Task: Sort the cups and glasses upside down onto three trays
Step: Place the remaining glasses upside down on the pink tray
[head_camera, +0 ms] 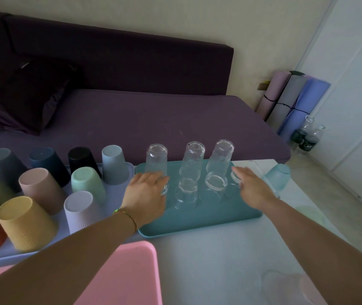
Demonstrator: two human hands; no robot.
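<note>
A teal tray (200, 221) in the middle holds clear glasses upside down: three tall glasses (193, 159) at the back and short glasses (186, 192) in front. My left hand (147, 192) lies with straight fingers against the front-left short glass (165, 189). My right hand (252, 187) reaches in from the right, its fingertips touching the short glass (234, 178) at the tray's right edge. On the left, a lavender tray (21, 258) carries several coloured cups (27, 223) upside down. A pink tray (129, 274) lies at the front.
Frosted cups stand upside down on the white table (215, 256) to the right: a blue one (278, 176), a pale green one (311, 214) and a pinkish one (285, 286). A purple sofa (153, 119) runs behind the table. Rolled mats (294, 100) and bottles (307, 137) stand by the wall.
</note>
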